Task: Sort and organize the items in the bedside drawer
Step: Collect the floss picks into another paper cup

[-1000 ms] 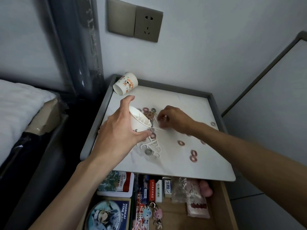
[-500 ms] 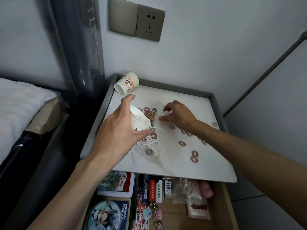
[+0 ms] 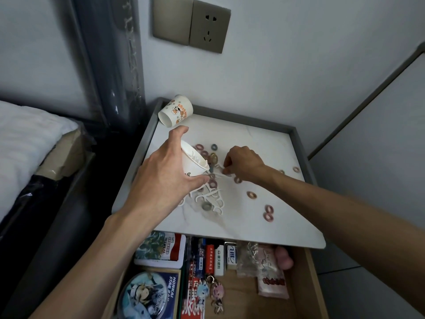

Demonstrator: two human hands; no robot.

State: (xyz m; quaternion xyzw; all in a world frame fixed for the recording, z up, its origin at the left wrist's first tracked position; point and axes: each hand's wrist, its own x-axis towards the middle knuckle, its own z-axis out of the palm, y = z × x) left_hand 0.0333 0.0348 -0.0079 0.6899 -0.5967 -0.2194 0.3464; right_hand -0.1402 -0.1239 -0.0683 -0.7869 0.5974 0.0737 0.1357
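- The white cup (image 3: 194, 161) is tipped sideways just over the surface (image 3: 264, 143).
- The left hand (image 3: 161, 178) holds it, fingers wrapped round.
- The right hand (image 3: 245, 163) fingers pinch a white pick (image 3: 219, 175) beside the cup.
- Little rings (image 3: 251, 195) lie around.

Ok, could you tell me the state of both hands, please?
Left hand: grips the cup.
Right hand: curled at the picks; grip cannot be told.

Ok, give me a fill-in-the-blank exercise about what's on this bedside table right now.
The left hand grips a tilted white ____.
The ____ hand pinches a floss pick on the tabletop.
The printed cup lies on its ____.
Below the tabletop, the drawer stands ____.
Missing: cup; right; side; open.
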